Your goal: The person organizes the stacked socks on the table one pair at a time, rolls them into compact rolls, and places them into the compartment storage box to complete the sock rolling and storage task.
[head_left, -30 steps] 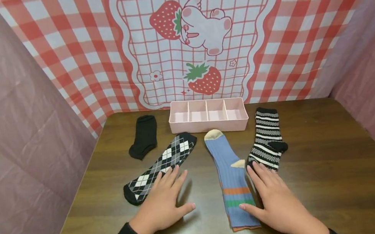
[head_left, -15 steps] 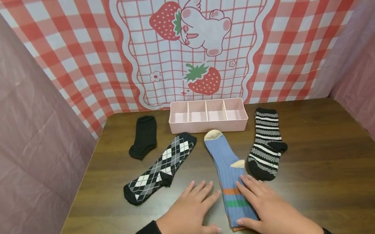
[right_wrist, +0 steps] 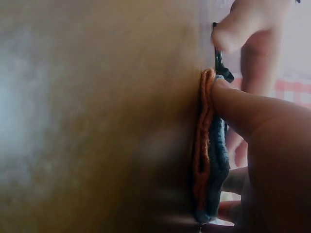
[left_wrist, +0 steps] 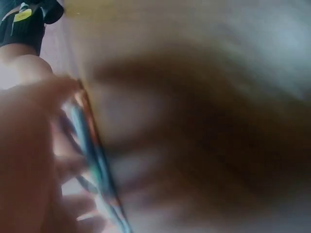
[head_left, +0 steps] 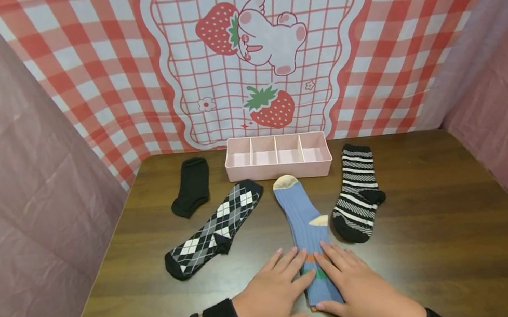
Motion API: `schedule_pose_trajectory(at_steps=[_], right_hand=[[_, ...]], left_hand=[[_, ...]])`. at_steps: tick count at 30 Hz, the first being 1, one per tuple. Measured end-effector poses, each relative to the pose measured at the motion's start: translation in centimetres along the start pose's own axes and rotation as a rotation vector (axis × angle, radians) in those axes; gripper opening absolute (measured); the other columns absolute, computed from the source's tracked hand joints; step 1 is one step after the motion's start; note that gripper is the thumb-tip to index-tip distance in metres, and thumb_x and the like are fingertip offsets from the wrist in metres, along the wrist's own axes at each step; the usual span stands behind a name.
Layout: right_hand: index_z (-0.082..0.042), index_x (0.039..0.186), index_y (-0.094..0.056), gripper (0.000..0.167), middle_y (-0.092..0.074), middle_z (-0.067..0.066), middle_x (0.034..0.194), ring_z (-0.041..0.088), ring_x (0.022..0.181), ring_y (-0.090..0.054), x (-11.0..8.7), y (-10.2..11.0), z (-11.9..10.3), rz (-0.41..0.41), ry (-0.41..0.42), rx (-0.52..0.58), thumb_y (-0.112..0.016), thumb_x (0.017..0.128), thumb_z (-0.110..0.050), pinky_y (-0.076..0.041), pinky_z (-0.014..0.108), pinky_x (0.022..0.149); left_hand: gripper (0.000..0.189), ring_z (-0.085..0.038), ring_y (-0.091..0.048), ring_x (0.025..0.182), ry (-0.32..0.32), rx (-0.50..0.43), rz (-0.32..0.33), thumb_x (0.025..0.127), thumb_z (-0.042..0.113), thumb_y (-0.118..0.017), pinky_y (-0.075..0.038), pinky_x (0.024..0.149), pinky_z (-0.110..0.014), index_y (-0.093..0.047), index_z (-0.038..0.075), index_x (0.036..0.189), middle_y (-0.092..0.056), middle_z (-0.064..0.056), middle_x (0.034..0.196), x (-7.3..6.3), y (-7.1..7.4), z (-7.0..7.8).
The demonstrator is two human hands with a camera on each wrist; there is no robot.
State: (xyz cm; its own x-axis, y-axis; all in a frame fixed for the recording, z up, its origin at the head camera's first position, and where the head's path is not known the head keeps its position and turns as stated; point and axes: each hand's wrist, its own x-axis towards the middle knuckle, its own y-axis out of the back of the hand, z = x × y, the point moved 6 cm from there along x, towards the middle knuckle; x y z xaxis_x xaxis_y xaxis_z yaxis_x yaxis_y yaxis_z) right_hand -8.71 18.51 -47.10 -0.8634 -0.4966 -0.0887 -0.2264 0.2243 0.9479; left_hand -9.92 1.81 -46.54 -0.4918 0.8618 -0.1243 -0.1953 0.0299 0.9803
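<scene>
A blue ribbed sock (head_left: 300, 205) with cream toe and heel lies flat on the table, its striped cuff toward me. My left hand (head_left: 274, 292) has its spread fingertips over the sock's left edge at the orange and green stripes. From the right, my right hand (head_left: 363, 287) rests on the cuff with fingers extended. In the right wrist view its thumb (right_wrist: 238, 104) touches the blue layer beside the orange cuff edge (right_wrist: 205, 131). The left wrist view is blurred; the sock (left_wrist: 90, 145) shows there beyond the left hand.
A pink four-section box (head_left: 279, 170) stands at the table's back edge. Left of the blue sock lie an argyle sock (head_left: 223, 219) and a black ankle sock (head_left: 193, 186). A black-and-white striped sock (head_left: 358, 183) lies to the right. Checked cloth (head_left: 122, 79) hangs behind.
My left hand has moved right from the argyle sock to the blue sock's left edge. My right hand has shifted slightly down and left, off the striped sock's toe and onto the blue cuff.
</scene>
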Motion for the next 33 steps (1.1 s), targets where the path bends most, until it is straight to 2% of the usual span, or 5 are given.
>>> schedule_pose_trajectory(at_steps=[3, 6, 14, 23, 33], right_hand=[[-0.005, 0.157, -0.042, 0.1, -0.029, 0.02, 0.165, 0.04, 0.15, -0.027, 0.2, 0.1, -0.3, -0.002, 0.006, -0.012, -0.048, 0.091, -0.08, -0.029, 0.061, 0.116], [-0.005, 0.157, -0.042, 0.099, -0.029, 0.02, 0.164, 0.04, 0.15, -0.028, 0.2, 0.2, -0.5, 0.0, 0.011, -0.022, -0.049, 0.091, -0.079, -0.029, 0.061, 0.116], [-0.004, 0.156, -0.043, 0.097, -0.032, 0.021, 0.163, 0.041, 0.149, -0.03, 0.5, 0.2, -1.2, 0.03, 0.051, -0.044, -0.05, 0.092, -0.077, -0.031, 0.06, 0.115], [-0.004, 0.156, -0.044, 0.095, -0.033, 0.022, 0.162, 0.043, 0.148, -0.032, 1.1, 0.3, -1.9, 0.021, 0.072, -0.051, -0.049, 0.093, -0.076, -0.032, 0.062, 0.113], [-0.003, 0.155, -0.044, 0.096, -0.033, 0.023, 0.161, 0.042, 0.147, -0.033, 2.1, 0.1, -3.0, -0.007, 0.086, -0.063, -0.048, 0.094, -0.076, -0.033, 0.061, 0.113]], left_hand=[[0.07, -0.027, -0.016, 0.156, 0.012, 0.045, 0.022, 0.101, 0.055, -0.055, -0.015, 0.124, -0.05, -0.041, 0.018, 0.16, -0.024, -0.007, 0.169, 0.4, 0.6, 0.2], [0.065, -0.025, -0.023, 0.154, 0.025, 0.056, 0.013, 0.101, 0.046, -0.059, -0.018, 0.123, -0.049, -0.045, 0.017, 0.157, -0.033, -0.003, 0.165, 0.9, 1.0, 0.1], [0.057, -0.016, -0.039, 0.146, 0.022, 0.005, -0.019, 0.1, 0.04, -0.065, -0.025, 0.122, -0.037, -0.057, 0.01, 0.147, -0.047, -0.005, 0.157, 1.5, 1.9, 0.3], [0.059, -0.016, -0.039, 0.146, 0.06, 0.015, -0.05, 0.097, 0.043, -0.069, -0.026, 0.121, -0.035, -0.059, 0.009, 0.145, -0.047, -0.005, 0.156, 1.1, 1.8, 0.2], [0.056, -0.019, -0.042, 0.145, 0.094, -0.002, 0.012, 0.096, 0.037, -0.07, -0.028, 0.121, -0.037, -0.061, 0.005, 0.142, -0.05, -0.009, 0.153, -0.1, 1.9, -0.3]])
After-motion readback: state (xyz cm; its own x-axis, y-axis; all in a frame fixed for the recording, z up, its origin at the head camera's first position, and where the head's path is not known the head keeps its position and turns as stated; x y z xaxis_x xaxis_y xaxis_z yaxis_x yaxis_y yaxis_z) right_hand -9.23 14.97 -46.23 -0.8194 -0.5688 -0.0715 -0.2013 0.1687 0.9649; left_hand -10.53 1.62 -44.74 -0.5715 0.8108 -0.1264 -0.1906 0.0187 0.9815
